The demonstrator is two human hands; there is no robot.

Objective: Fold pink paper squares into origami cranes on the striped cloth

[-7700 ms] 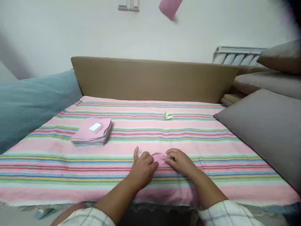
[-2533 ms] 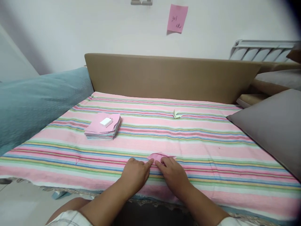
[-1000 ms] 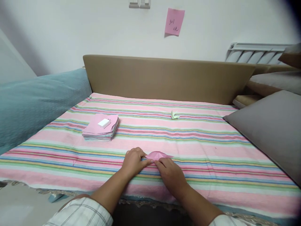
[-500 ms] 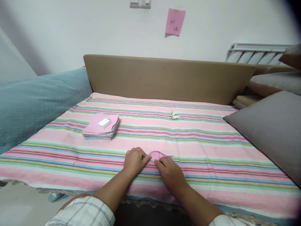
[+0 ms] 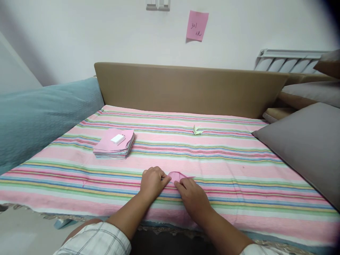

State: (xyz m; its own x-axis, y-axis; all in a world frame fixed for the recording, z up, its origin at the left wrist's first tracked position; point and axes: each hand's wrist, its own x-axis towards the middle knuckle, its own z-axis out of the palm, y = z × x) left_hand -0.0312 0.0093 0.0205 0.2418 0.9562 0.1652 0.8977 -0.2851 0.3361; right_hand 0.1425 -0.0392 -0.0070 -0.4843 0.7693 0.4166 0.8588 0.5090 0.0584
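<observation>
Pink folded paper [image 5: 175, 176] is right of the paper stack [image 5: 107, 145] and closer in; left hand [image 5: 152, 181] pinches its left end, right hand [image 5: 194, 196] grips its near edge. White plug [image 5: 117, 139] sits on the stack, tiny green folded paper [image 5: 196, 131] well right of it.

One sheet of pink paper [image 5: 174, 176], plain-faced and folded, a crease visible near its middle; far edge bowed toward twelve o'clock; one slim, pointed tip extends toward three o'clock; located at six o'clock from the view's centre, on the striped cloth [image 5: 170, 163]; gripped by fingers at nine and five o'clock, which hide its near right portion.
</observation>
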